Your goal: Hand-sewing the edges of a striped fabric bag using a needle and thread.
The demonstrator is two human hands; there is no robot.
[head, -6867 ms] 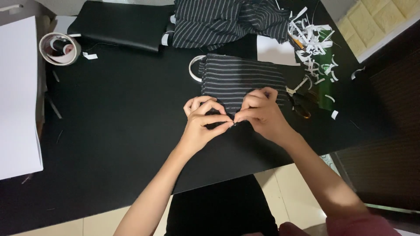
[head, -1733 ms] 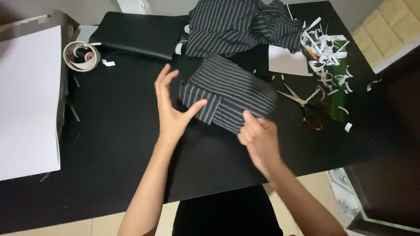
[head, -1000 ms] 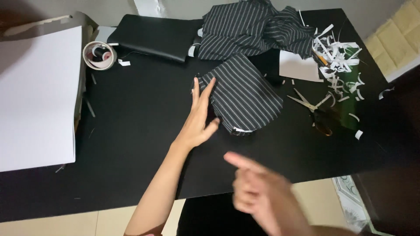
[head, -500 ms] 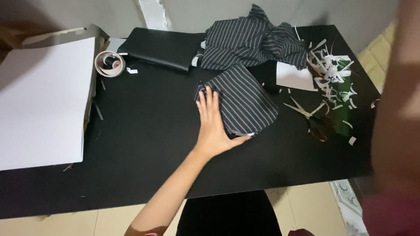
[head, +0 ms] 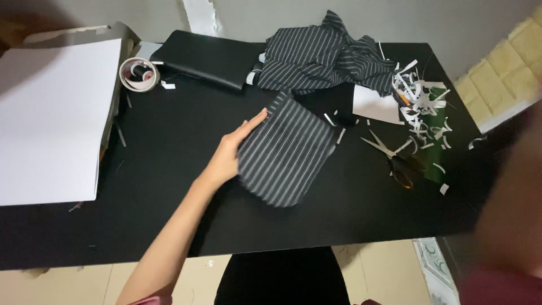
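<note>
Step in hand: the folded striped fabric piece (head: 287, 151) is being pressed flat against the black table (head: 169, 186); it reads as a smoothing or positioning step rather than cutting or stitching.

Left hand: the left hand (head: 232, 149) is laid along the left edge of the fabric piece, fingers stretched out and together, palm down. Nothing is gripped; the cloth is only touched and held down.

Right hand: only a large blur is seen at the right edge of the view, probably the right arm raised close to the camera. Whether that hand is open or closed, or carries anything, cannot be told.

Where the piece lies: near the middle of the table, tilted, its upper corner just below the bundle of striped cloth (head: 324, 53) heaped at the back.

Around it: scissors (head: 395, 158) are lying to the right, well apart from the hand, beside a litter of white paper scraps (head: 420, 93). A roll of tape (head: 139, 74) sits at the back left, next to a large white sheet (head: 53, 118).

Next move, as judged: a second hand on the free right edge would be called for, since the piece is pinned along one side only and could shift or unfold.
</note>
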